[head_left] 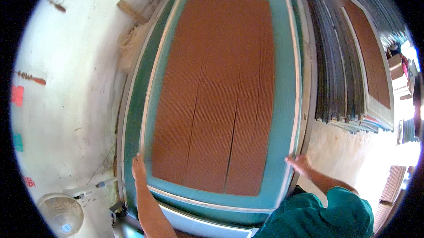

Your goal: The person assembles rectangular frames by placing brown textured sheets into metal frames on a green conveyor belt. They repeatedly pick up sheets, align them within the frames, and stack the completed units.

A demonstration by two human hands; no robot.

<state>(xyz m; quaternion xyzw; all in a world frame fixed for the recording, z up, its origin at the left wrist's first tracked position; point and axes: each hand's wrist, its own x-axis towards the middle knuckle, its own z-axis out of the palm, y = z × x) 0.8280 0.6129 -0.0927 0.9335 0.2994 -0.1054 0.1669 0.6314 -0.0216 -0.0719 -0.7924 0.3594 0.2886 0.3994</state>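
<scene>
A large rectangular frame [297, 74] with pale narrow rails and a green mesh-like panel lies lengthwise in front of me. On or under its panel shows a brown, finely ribbed rectangle [216, 88], crossed by several long dark lines. My left hand [138, 168] is closed on the left rail near the close end, its forearm rising from the lower edge. Across from it, my right hand [300, 164] grips the right rail, the thumb reaching over the top. Fingers beneath the rails are hidden.
Beneath the frame is a dark green table [137, 92]. On the right stands a stack of dark frames [333, 61], with another brown panel [369, 48] leaning beside it. A stained white wall [66, 61] runs along the left, with a round fan [62, 216] low against it.
</scene>
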